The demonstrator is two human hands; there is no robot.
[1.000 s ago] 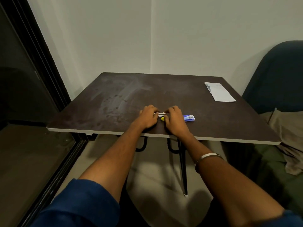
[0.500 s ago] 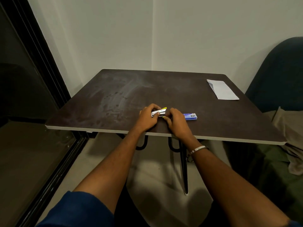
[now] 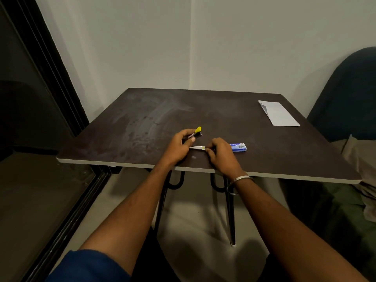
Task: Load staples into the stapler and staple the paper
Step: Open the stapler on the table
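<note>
A small stapler point(image 3: 195, 135) with a yellow tip and dark top sits near the table's front edge, its top swung up and open. My left hand point(image 3: 179, 146) grips that raised top. The silver lower part point(image 3: 197, 147) lies flat on the table, and my right hand point(image 3: 220, 153) pinches its right end. A blue staple box point(image 3: 238, 147) lies just right of my right hand. The folded white paper point(image 3: 277, 115) rests at the far right of the table, well away from both hands.
The dark square table point(image 3: 142, 127) stands in a corner of white walls. A dark glass door frame point(image 3: 50, 82) runs along the left. A dark blue chair point(image 3: 345, 94) and some cloth point(image 3: 364, 165) sit at the right.
The stapler was closed between both hands a second ago. My left hand has since lifted its yellow-tipped top up and back, while the right hand holds the silver base down.
</note>
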